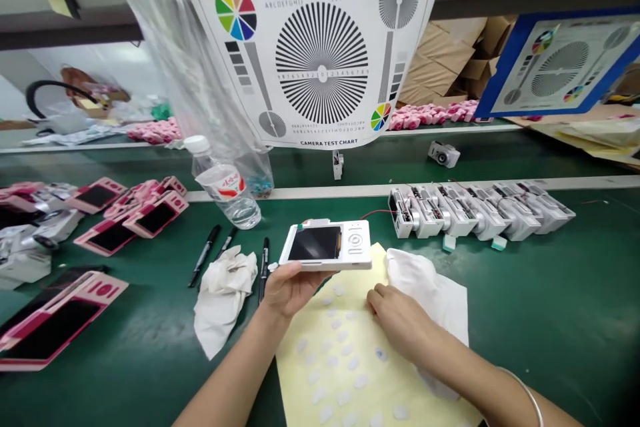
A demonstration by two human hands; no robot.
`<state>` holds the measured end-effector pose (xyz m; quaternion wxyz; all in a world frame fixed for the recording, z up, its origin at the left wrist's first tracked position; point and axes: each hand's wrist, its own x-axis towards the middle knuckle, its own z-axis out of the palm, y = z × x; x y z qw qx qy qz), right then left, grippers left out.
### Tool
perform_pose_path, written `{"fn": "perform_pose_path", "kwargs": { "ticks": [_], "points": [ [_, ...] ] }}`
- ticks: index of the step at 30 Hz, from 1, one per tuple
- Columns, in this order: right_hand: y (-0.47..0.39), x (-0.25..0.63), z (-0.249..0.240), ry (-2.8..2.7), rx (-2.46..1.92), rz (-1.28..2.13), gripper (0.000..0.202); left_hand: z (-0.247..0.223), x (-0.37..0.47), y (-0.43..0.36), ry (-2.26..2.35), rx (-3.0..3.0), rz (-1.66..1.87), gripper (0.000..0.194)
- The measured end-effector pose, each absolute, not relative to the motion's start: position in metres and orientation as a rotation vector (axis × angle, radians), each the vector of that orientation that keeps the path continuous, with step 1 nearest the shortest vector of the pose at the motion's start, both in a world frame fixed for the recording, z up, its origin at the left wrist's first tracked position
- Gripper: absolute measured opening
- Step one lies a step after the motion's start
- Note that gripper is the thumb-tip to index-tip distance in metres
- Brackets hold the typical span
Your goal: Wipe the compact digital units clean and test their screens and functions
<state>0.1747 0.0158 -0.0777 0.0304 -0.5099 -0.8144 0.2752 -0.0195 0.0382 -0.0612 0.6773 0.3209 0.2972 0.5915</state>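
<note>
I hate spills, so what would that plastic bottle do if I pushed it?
The plastic bottle would probably tip, being tall and narrow. Its round sides might let it roll afterwards. The thin-looking clear wall may squash a little.

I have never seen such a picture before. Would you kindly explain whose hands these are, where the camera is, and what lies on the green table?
These are one person's two bare hands, seen from a camera worn on that person's head, looking forward and down. The left hand holds a flat white device with a dark screen. The right hand is over a yellow paper sheet dotted with small white pieces; whether it pinches anything is hidden. On the green table, silver-white camera bodies stand in a row at right. At left are pink devices with dark screens, a clear plastic bottle and a crumpled white cloth.
</note>
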Motion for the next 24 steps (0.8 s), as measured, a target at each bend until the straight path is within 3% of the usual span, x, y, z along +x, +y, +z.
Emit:
{"fn": "perform_pose_path", "kwargs": {
  "ticks": [5, 8, 11, 17, 24],
  "points": [
    [0.019, 0.174, -0.072, -2.261, -1.488, 1.076, 0.014, -0.062, -0.007, 0.033, 0.680, 0.590, 1.366, 0.029],
    [0.025, 0.179, -0.064, -1.699, -1.326, 1.455, 0.005, -0.063, 0.003, 0.033, 0.715, 0.502, 1.371, 0.022],
    [0.031, 0.184, -0.061, -1.044, -1.094, 1.691, 0.020, -0.065, 0.010, 0.034, 0.731, 0.508, 1.352, 0.023],
    [0.036, 0.184, -0.063, -0.760, -1.024, 1.700, 0.036, -0.063, 0.011, 0.028, 0.795, 0.738, 1.343, 0.048],
    [0.037, 0.185, -0.063, -0.706, -0.974, 1.752, 0.037, -0.058, 0.011, 0.025, 0.811, 0.913, 1.407, 0.067]
  ]
}}
